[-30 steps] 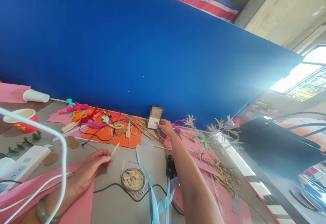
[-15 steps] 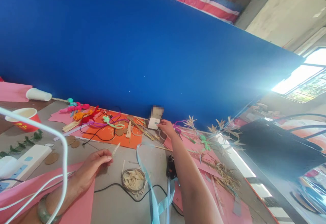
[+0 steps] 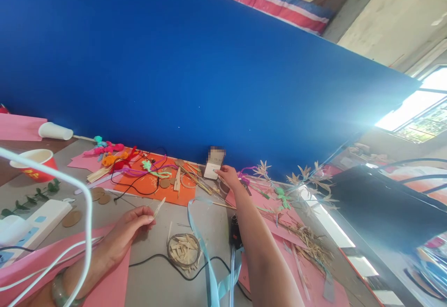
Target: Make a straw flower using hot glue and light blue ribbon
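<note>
My left hand [image 3: 130, 225] rests on the grey table and pinches a thin pale leaf strip [image 3: 159, 207] between thumb and fingers. My right arm stretches far forward; my right hand [image 3: 228, 175] reaches a phone [image 3: 214, 164] that leans against the blue board, with a fingertip touching its screen. The other fingers are curled. Below and between my arms sits a small round dish [image 3: 183, 250] full of cut pale strips. A black glue gun [image 3: 234, 232] lies just left of my right forearm.
An orange sheet [image 3: 146, 187] with wires, pipe-cleaner figures and sticks lies at the back. Pink sheets [image 3: 115, 279], dried leaf sprigs [image 3: 307, 242], a light blue ribbon [image 3: 206, 260], a red paper cup [image 3: 33, 163], a power strip [image 3: 33, 221] and white cable [image 3: 85, 223] surround them.
Almost nothing moved; the view drifted slightly. Both hands keep their places, the right fingertip still at the phone.
</note>
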{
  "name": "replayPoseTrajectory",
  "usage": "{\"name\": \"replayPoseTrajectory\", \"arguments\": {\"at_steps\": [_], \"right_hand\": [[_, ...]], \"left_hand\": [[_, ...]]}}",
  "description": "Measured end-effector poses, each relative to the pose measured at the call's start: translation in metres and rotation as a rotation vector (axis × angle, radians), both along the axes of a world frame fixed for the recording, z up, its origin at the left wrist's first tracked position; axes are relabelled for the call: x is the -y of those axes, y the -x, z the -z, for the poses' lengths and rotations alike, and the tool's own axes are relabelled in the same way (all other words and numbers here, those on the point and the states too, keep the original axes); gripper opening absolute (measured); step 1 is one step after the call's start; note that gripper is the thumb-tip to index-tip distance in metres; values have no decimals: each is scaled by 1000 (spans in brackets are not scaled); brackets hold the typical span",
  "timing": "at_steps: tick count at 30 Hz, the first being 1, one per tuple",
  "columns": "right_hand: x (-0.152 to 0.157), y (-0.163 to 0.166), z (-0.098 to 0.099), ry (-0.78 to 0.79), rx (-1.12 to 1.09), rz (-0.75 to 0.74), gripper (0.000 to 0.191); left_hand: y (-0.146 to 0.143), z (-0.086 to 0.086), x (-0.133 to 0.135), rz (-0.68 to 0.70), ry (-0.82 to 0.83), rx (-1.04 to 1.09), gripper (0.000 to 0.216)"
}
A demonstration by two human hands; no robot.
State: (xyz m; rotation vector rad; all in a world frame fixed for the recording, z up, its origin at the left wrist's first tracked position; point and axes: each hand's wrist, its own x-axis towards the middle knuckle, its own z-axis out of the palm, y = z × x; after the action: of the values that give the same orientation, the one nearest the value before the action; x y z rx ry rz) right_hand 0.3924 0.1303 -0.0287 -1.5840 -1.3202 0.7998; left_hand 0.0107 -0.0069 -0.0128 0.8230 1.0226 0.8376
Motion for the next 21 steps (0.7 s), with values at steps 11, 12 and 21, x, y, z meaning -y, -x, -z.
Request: {"name": "replayPoseTrajectory", "arguments": {"at_steps": [11, 12, 21], "right_hand": [[14, -17, -16, -5, 11, 110, 46], [17, -18, -19, -7, 23, 134, 46], [50, -12, -45, -100, 128, 347, 36]], "left_hand": [[-1, 0, 0, -7, -2, -15, 20], [-1, -3, 1, -6, 0, -20, 20], [-2, -12, 2, 0, -3, -45, 21]]}}
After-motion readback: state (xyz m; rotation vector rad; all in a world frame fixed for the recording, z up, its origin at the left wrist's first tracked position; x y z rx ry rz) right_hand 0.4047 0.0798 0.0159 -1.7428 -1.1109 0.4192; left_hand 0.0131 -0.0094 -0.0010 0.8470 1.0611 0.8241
